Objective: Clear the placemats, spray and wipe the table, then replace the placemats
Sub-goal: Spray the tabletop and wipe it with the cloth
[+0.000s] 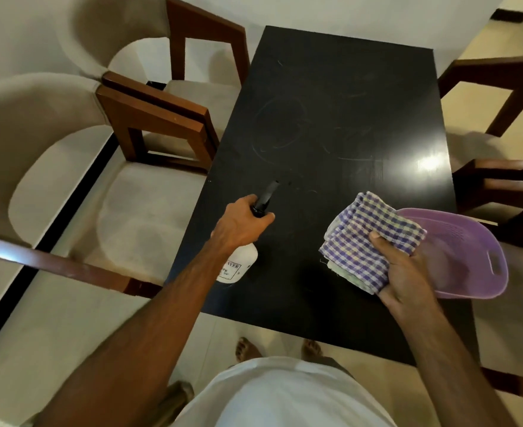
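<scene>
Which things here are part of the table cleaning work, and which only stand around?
In use: spray bottle in left hand; checked cloth in right hand; black table.
Around: purple basket; chairs.

One head cam only, wide-angle, worn by standing person at near short edge of tabletop [331, 118]. Looks fwd and steeply down along its length; far edge near frame top. Close: own torso, feet at bottom. No 2nd view to overlap.

The white spray bottle [238, 266] bears a label showing only the letters "AYER".
</scene>
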